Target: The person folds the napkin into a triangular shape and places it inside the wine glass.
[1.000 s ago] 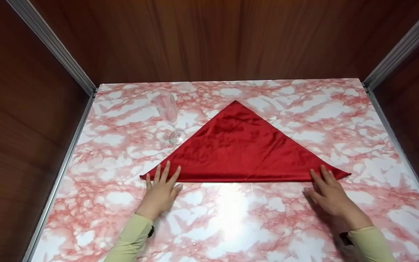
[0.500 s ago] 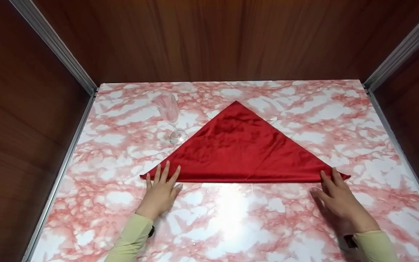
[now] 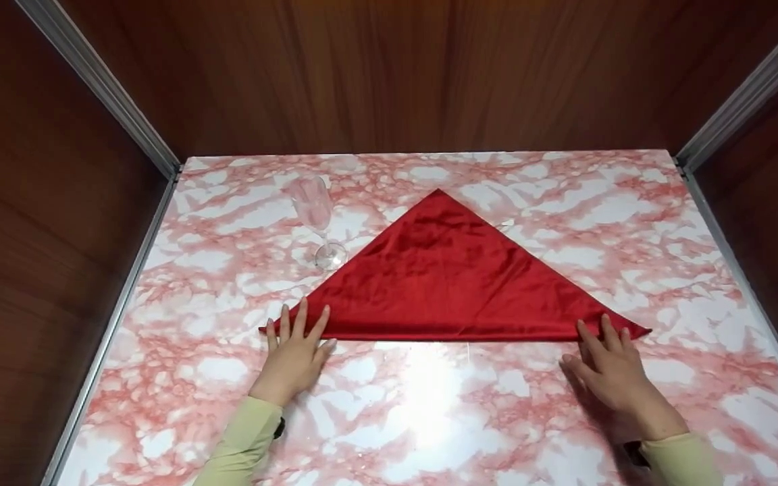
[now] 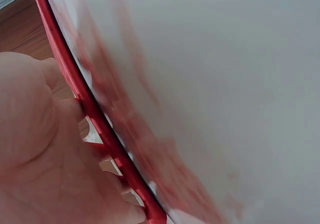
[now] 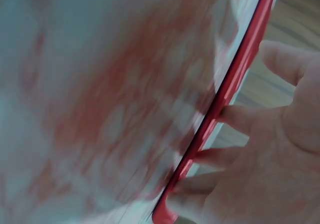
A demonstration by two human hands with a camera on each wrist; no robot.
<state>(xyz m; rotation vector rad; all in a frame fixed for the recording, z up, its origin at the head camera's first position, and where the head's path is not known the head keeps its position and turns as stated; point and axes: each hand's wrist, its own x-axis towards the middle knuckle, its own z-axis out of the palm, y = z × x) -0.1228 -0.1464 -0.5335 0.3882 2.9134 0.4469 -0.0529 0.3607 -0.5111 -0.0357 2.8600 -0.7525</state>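
Observation:
A red satin cloth napkin (image 3: pixel 436 277) lies folded into a triangle, its point toward the back and its long folded edge toward me. My left hand (image 3: pixel 292 361) rests spread near the napkin's left corner, fingertips on the cloth. Near the right corner, my right hand (image 3: pixel 608 371) touches the cloth with its fingertips, the thumb off to the left over the table. In the left wrist view the left palm (image 4: pixel 45 149) shows beside the red edge. The right wrist view has the right hand's fingers (image 5: pixel 220 156) reaching onto that edge.
A clear stemmed glass (image 3: pixel 313 206) is at the left, its foot (image 3: pixel 331 256) close to the napkin's left slope. The table (image 3: pixel 389 418) has a red and white marbled top. Dark wood panels (image 3: pixel 396 74) with metal edge strips enclose the back and sides.
My right hand moved right along the napkin's edge, then back left. The left hand shifted only very slightly. The napkin and glass keep their places.

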